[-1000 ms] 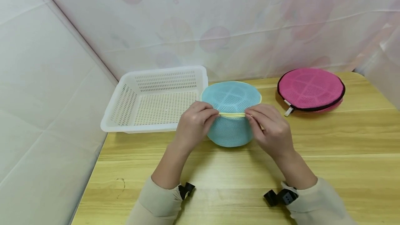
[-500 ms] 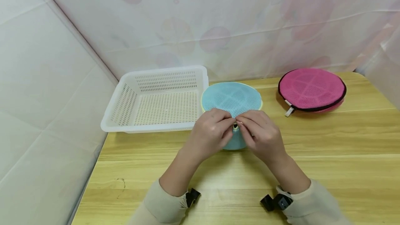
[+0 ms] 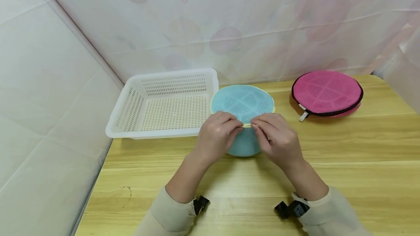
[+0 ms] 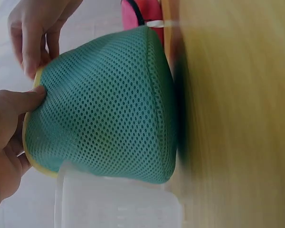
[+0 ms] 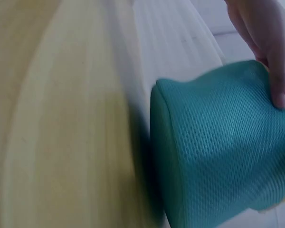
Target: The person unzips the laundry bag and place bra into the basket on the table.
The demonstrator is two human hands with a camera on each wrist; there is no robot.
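Observation:
A light blue mesh laundry bag [image 3: 242, 99] with yellow edging stands on the table in front of me. My left hand [image 3: 216, 137] pinches its yellow rim [image 3: 247, 125] at the front with thumb and fingers. Just to the right, my right hand [image 3: 279, 139] pinches the same rim, leaving a short stretch of it between both hands. In the left wrist view the bag's mesh side [image 4: 99, 104] bulges out full and round, with the left thumb [image 4: 31, 99] on the edging. What lies inside the bag is hidden.
A white slotted plastic basket [image 3: 160, 133] stands at the back left, right beside the blue bag. At the back right lies a round pink mesh bag [image 3: 328, 92] with black edging and a white tab. A printed cloth [image 3: 197, 21] hangs behind the wooden table [image 3: 354, 177].
Both hands have come closer together along the rim from a wide hold. They met at the middle half a second ago, over a small dark spot, and have parted slightly since.

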